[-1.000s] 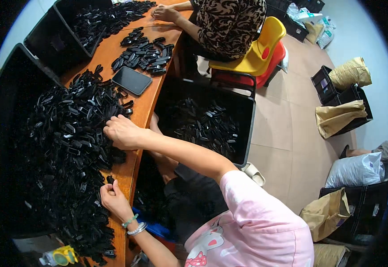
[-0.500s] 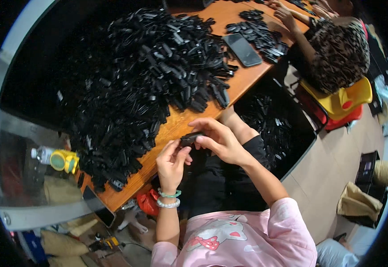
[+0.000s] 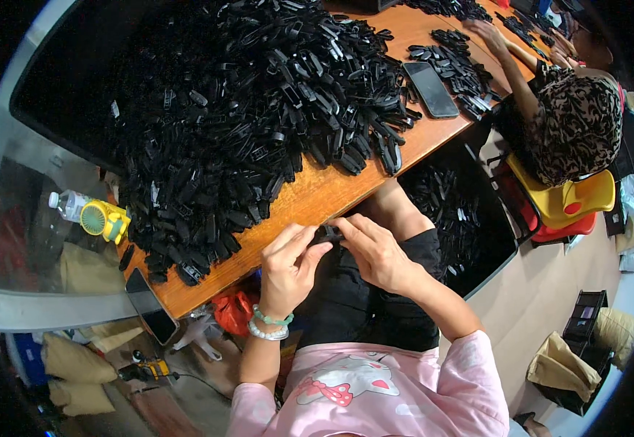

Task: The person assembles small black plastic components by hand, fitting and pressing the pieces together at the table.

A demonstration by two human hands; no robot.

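Small black part (image 3: 325,235) in the grip of both hands (image 3: 286,268) (image 3: 381,255), near table edge (image 3: 241,274), bare wood (image 3: 296,202) beyond.

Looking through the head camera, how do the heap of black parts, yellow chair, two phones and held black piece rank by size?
1. Heap of black parts
2. Yellow chair
3. Upper phone and lower phone: too alike to rank
4. Black piece, partly hidden

Indoor light, moderately bright, falls on the counter (image 3: 318,183); small highlights dot the black parts (image 3: 306,84), which darken toward the left. Fisheye distortion bends outlying edges; black vignetting encloses the field.
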